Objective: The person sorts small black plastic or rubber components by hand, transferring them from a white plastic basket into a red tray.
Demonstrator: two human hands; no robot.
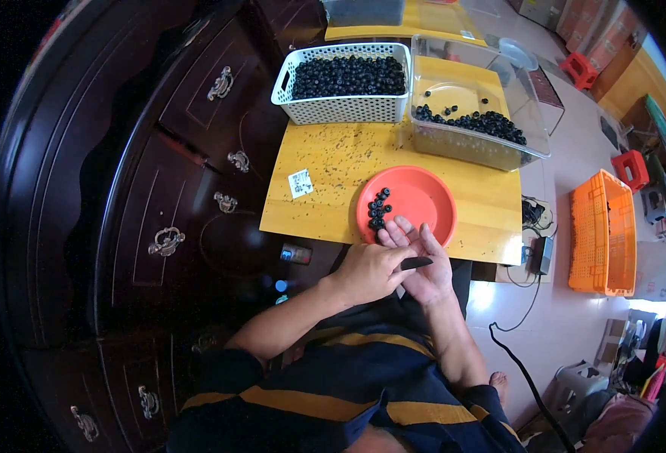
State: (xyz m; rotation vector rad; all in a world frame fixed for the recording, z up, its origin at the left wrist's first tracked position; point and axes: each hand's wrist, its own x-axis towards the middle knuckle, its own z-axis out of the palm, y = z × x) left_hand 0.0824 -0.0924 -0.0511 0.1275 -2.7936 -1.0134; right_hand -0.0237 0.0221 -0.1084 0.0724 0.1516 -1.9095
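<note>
My left hand (371, 272) is closed, its fingers bent around a slim dark tool with a tapered end (416, 263) that lies across my other palm. Palm up beside it, my right hand (429, 270) has its fingers stretched out and its thumb raised. The two hands touch, so what lies between the left fingertips and the right palm is partly hidden. Just beyond them sits a red round plate (431, 198) on the yellow table. Several small black round bead-like pieces (378, 208) lie along the plate's left side, some close to the right fingertips.
A white perforated basket (340, 112) full of black pieces and a clear plastic bin (469, 155) holding fewer stand at the back of the yellow table (325, 204). Dark crumbs and a white label (300, 183) lie there. Dark drawers (167, 226) rise left; an orange crate (603, 234) stands right.
</note>
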